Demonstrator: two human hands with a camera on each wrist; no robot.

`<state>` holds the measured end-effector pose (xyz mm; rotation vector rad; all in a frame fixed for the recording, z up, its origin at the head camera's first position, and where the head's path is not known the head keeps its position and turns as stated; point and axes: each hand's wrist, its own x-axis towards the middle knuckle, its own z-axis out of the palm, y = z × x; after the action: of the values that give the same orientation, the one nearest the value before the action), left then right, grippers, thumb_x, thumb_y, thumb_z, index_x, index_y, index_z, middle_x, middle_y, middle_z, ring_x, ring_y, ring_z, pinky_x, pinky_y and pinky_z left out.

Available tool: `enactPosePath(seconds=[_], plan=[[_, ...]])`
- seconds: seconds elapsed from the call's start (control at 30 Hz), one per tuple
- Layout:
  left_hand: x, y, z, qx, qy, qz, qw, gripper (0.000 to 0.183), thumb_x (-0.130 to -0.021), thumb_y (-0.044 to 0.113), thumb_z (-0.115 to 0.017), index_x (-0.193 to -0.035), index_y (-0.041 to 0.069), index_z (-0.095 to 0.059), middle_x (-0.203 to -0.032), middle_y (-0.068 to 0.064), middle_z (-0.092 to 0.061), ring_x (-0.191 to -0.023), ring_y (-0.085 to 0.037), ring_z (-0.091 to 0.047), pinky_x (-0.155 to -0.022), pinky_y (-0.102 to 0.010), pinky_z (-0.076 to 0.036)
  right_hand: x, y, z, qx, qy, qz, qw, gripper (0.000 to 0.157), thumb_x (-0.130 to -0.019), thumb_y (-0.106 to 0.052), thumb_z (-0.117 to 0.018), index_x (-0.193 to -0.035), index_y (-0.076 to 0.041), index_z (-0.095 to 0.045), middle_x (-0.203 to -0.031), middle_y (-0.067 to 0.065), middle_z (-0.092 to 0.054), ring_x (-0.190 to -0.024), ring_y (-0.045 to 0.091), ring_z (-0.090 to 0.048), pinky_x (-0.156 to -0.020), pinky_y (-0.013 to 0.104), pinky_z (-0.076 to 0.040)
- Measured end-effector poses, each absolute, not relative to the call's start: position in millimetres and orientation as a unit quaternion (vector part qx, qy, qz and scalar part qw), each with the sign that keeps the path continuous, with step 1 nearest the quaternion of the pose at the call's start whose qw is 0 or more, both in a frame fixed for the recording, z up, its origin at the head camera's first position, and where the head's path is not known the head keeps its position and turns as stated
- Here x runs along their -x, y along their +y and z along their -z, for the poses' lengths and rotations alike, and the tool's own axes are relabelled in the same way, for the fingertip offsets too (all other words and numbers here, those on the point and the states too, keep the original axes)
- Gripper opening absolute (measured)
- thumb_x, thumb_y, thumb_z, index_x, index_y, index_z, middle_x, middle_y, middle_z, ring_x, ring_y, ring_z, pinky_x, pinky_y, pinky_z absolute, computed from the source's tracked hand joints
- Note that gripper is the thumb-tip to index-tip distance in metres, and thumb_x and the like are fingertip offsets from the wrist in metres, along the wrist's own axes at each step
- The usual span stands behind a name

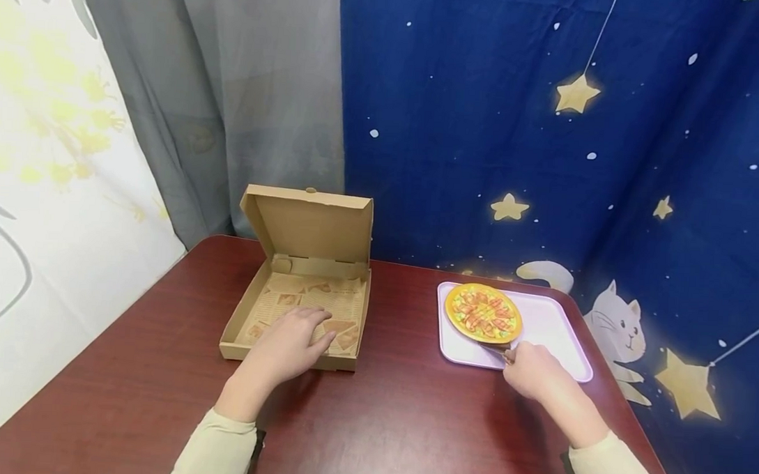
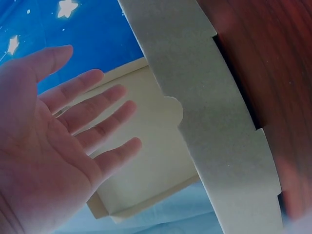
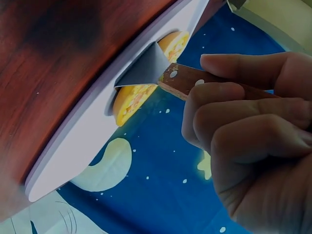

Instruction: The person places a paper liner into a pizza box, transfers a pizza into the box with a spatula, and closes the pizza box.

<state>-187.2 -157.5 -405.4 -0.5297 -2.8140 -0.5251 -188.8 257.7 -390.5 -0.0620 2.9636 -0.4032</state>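
Note:
My right hand (image 1: 534, 371) grips the wooden handle (image 3: 180, 79) of a metal spatula (image 3: 146, 66). Its blade reaches under the near edge of a round toy pizza (image 1: 483, 312), which is over the left part of a pale lilac tray (image 1: 554, 334). Whether the pizza is fully clear of the tray, I cannot tell. My left hand (image 1: 291, 342) hovers over the front of an open cardboard pizza box (image 1: 313, 228), fingers spread and nothing in them. In the left wrist view its palm (image 2: 44, 161) shows beside the box's front wall (image 2: 209, 83).
The box stands on the left of the dark red table (image 1: 399, 405), lid raised at the back, with newspaper-print paper (image 1: 346, 305) inside. A grey curtain (image 1: 284, 87) and a blue star-patterned curtain (image 1: 452, 128) hang behind the table.

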Motion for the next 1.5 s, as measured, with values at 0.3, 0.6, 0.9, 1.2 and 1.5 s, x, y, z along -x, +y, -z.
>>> enactPosePath(seconds=[0.3, 0.6, 0.9, 1.2, 1.5], plan=[[186.6, -159.8, 407.3, 0.176, -0.961, 0.18, 0.114, 0.044, -0.102, 0.031, -0.07, -0.134, 0.001, -0.07, -0.138, -0.019, -0.071, -0.134, -0.04, -0.064, -0.116, -0.055, -0.049, 207.3, 256.8, 392.7, 0.015, 0.987, 0.131, 0.09, 0.018, -0.097, -0.011, -0.061, -0.083, -0.003, -0.068, -0.066, 0.007, -0.054, -0.063, 0.021, -0.055, -0.06, 0.031, -0.044], [186.6, -160.6, 405.4, 0.179, -0.961, 0.175, 0.115, 0.045, -0.103, 0.033, -0.069, -0.134, 0.001, -0.07, -0.138, -0.018, -0.072, -0.133, -0.039, -0.065, -0.116, -0.054, -0.05, 218.8, 256.8, 391.7, 0.013, 0.989, 0.123, 0.086, 0.015, -0.092, -0.01, -0.062, -0.091, 0.001, -0.072, -0.068, 0.007, -0.059, -0.064, 0.022, -0.056, -0.061, 0.032, -0.044], [185.9, -158.7, 401.3, 0.179, -0.961, 0.179, 0.11, 0.043, -0.103, 0.03, -0.069, -0.134, 0.0, -0.07, -0.139, -0.019, -0.071, -0.134, -0.041, -0.064, -0.116, -0.055, -0.05, 218.6, 255.2, 392.2, 0.016, 0.989, 0.131, 0.07, 0.015, -0.092, -0.011, -0.062, -0.081, -0.002, -0.068, -0.07, 0.009, -0.06, -0.067, 0.024, -0.056, -0.066, 0.037, -0.048], [187.9, -158.6, 401.0, 0.181, -0.96, 0.18, 0.112, 0.043, -0.103, 0.03, -0.069, -0.134, 0.001, -0.07, -0.138, -0.018, -0.071, -0.134, -0.04, -0.064, -0.117, -0.055, -0.049, 212.0, 259.7, 405.4, -0.03, 0.968, 0.24, 0.067, 0.047, -0.102, -0.017, -0.054, -0.141, 0.007, -0.062, -0.107, 0.03, -0.072, -0.069, 0.028, -0.064, -0.062, 0.039, -0.055], [187.8, -157.1, 399.3, 0.188, -0.959, 0.18, 0.112, 0.04, -0.102, 0.027, -0.069, -0.132, 0.0, -0.071, -0.137, -0.019, -0.072, -0.134, -0.04, -0.065, -0.121, -0.059, -0.044, 204.5, 270.1, 417.5, -0.113, 0.823, 0.542, 0.128, 0.06, -0.109, -0.012, -0.044, -0.159, 0.014, -0.023, -0.082, 0.001, -0.053, -0.05, 0.006, -0.039, -0.047, 0.018, -0.04]])
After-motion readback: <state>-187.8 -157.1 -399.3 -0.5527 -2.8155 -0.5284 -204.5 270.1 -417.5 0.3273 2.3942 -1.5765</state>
